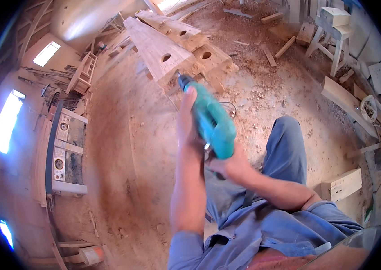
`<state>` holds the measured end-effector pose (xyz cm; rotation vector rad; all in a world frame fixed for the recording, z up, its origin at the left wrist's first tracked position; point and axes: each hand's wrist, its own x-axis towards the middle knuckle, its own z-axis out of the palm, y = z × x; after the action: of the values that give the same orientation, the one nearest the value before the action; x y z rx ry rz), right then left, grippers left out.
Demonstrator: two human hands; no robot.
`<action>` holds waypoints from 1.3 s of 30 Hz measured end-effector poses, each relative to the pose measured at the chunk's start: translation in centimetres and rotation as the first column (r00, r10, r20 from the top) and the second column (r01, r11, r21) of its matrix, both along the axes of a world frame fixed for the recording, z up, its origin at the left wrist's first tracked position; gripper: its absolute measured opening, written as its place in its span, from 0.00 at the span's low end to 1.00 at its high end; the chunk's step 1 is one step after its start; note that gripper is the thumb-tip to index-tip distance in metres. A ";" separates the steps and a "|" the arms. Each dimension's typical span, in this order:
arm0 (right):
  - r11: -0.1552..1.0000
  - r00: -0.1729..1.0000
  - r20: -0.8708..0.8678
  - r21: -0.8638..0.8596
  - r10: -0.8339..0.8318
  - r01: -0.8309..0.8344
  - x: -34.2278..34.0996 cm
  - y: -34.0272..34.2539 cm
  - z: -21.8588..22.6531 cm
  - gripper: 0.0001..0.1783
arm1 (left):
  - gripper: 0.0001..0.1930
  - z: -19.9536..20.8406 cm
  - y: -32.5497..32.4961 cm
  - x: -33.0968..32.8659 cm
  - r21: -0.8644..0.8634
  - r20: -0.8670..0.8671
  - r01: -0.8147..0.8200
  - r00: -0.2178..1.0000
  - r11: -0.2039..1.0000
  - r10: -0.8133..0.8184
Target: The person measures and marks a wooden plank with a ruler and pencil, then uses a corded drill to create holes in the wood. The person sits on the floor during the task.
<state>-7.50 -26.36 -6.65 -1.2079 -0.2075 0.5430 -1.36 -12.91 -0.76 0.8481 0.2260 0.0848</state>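
A teal power drill with a dark chuck is held in front of me, pointing away and slightly left. My right hand is closed round its rear handle. Along the drill's left side, my left hand grips its front part, and most of those fingers are hidden. The drill's tip is at the near end of a long wooden board; I cannot tell whether it has entered the wood. That board has a dark round hole, and beside it lies a second board with a similar hole.
Wood shavings cover the floor. Another holed board lies behind. A wooden sawhorse stands far right, above a long plank. Near my knee is a wooden block. A rack with dials lines the left wall.
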 end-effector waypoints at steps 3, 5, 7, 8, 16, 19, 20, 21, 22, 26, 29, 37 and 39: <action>0.998 0.991 0.134 -0.057 0.025 -0.018 2.1 -1.6 0.3 0.08 | 0.20 -1.5 -0.3 1.4 -0.018 0.145 -0.020 0.989 1.000 0.023; 0.999 0.993 0.110 -0.016 -0.039 0.041 1.2 -1.1 -1.0 0.09 | 0.21 -1.8 -0.5 0.6 -0.010 0.080 -0.033 0.996 0.999 0.034; 0.986 0.988 0.142 -0.147 -0.063 0.084 -1.0 0.0 -2.0 0.10 | 0.22 -1.7 -0.3 -0.5 -0.017 0.044 -0.006 0.999 1.000 0.006; 0.988 0.966 0.218 -0.036 -0.139 0.151 -1.3 1.2 -3.3 0.10 | 0.22 -1.6 -0.6 -0.2 -0.020 0.039 0.010 0.999 1.000 -0.009; 0.968 0.983 0.175 -0.252 0.059 -0.013 -0.6 -3.9 -2.2 0.19 | 0.24 -3.4 -2.8 -2.1 -0.059 0.143 0.035 0.989 0.998 -0.026; 0.997 0.977 0.203 0.068 -0.057 0.044 -2.5 -6.0 -4.6 0.19 | 0.22 -4.8 -5.7 -3.9 0.070 0.057 -0.070 0.996 0.995 0.066; 0.999 0.981 0.194 0.042 -0.015 0.007 -2.8 -6.9 -5.5 0.21 | 0.25 -4.9 -6.5 -4.4 0.051 0.081 -0.075 0.994 0.996 0.071; 1.000 0.967 0.253 0.000 -0.022 0.022 -2.8 -7.7 -5.9 0.20 | 0.25 -4.6 -7.2 -4.6 0.091 0.103 -0.069 0.993 0.993 0.060; 0.999 0.951 0.309 -0.034 -0.025 0.037 -2.7 -8.2 -6.1 0.20 | 0.26 -4.2 -7.7 -4.7 0.138 0.123 -0.066 0.991 0.988 0.049; 0.996 0.948 0.316 0.091 -0.021 -0.009 -1.1 -9.9 -6.7 0.28 | 0.25 -2.2 -6.5 -3.3 0.546 0.293 -0.215 0.955 0.810 0.056; 0.985 0.971 0.229 0.172 -0.069 0.030 0.4 -10.6 -6.7 0.38 | 0.18 0.0 -0.9 1.5 0.731 0.592 -0.630 0.777 0.262 0.215; 0.928 0.960 0.030 0.266 -0.277 0.260 4.9 -12.7 -7.1 0.39 | 0.21 1.6 11.0 10.5 0.615 0.541 -0.492 0.832 -0.616 -0.124; 0.931 0.954 0.049 0.235 -0.297 0.278 6.4 -13.6 -8.1 0.39 | 0.19 1.4 11.3 11.1 0.636 0.546 -0.510 0.828 -0.579 -0.130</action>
<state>-1.11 -39.92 -14.73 -1.0169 -0.1545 0.2050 9.70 -1.62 0.62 2.8122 -0.1988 1.2046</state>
